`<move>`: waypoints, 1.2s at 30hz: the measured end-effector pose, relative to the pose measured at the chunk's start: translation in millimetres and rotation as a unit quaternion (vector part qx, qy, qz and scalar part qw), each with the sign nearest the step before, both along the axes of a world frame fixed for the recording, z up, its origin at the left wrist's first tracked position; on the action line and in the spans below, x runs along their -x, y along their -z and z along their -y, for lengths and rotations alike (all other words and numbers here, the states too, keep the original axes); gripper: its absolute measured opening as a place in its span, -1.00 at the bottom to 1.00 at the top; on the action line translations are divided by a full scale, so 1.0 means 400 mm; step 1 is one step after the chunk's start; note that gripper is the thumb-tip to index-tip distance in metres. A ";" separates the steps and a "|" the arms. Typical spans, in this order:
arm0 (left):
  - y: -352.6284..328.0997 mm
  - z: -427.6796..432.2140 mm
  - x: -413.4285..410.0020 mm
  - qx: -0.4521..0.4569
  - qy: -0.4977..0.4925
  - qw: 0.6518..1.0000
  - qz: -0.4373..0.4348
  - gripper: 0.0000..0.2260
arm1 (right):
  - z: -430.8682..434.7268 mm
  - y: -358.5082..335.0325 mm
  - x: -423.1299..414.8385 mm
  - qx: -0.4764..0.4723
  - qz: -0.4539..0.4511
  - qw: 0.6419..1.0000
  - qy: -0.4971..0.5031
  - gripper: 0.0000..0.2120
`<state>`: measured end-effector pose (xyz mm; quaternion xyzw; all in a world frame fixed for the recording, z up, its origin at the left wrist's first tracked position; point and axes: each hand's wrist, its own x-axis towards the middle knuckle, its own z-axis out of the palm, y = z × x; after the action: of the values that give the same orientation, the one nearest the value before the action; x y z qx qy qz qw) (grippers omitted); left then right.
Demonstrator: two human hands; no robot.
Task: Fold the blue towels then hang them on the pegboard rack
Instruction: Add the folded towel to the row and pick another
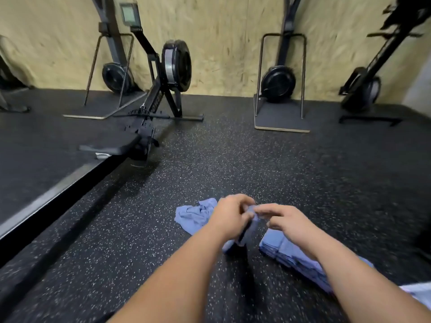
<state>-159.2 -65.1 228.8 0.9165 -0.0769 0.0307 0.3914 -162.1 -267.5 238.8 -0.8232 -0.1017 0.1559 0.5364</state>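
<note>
A narrow blue towel strip [250, 229], gripped at its top by the left hand [229, 215] and pinched by the right hand [283, 220], hangs between a crumpled blue towel [193, 216] lying on its left and a neat stack of folded blue towels [288, 251] on its right.

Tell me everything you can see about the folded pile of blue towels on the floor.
The folded pile is soft blue-grey cloth, several flat layers with stacked edges showing along its left side. It lies on the speckled black floor at the person's right, just nearer than the right hand, whose forearm crosses over it and hides part.
</note>
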 end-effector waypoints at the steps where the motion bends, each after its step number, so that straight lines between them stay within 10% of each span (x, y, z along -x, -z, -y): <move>1: -0.028 0.012 0.026 0.028 -0.006 1.000 0.007 -0.76 | 0.017 -0.024 0.036 -0.015 0.004 1.000 0.006 -0.44; 14: -0.231 0.156 0.238 0.198 0.028 0.974 0.109 -0.91 | 0.136 -0.132 0.282 -0.099 0.153 0.971 0.156 -0.93; 36: -0.171 0.280 0.097 0.021 0.085 0.985 0.147 -0.86 | 0.330 -0.171 0.129 0.178 0.195 0.960 0.098 -0.90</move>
<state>-198.0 -177.0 297.3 0.8835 -0.2106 0.1333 0.3965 -213.8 -399.4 307.2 -0.9257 -0.0943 -0.0453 0.3635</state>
